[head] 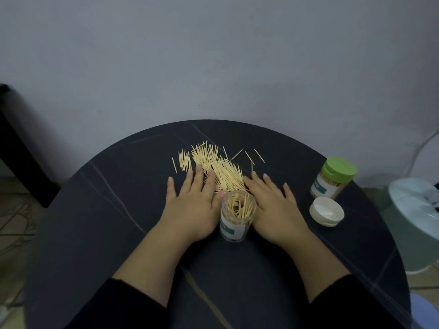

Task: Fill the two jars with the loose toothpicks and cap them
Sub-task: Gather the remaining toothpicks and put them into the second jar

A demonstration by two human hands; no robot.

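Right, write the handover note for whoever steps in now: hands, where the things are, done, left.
Left hand: flat on the table, open, fingertips on the pile, holds nothing.
Right hand: flat and open beside the pile, holds nothing.
Open jar: upright between the hands, partly filled, no cap.
White cap: lies loose on the table, to the right.
Capped jar: far right, green lid on, looks full.
Done: one jar filled and capped.
Left: gather the loose toothpicks beyond the hands into the open jar, then fit the white cap.

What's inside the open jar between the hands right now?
The open jar holds toothpicks standing loosely at mixed angles, partly filling it. Its label hides the lower part, so the bottom can't be seen.
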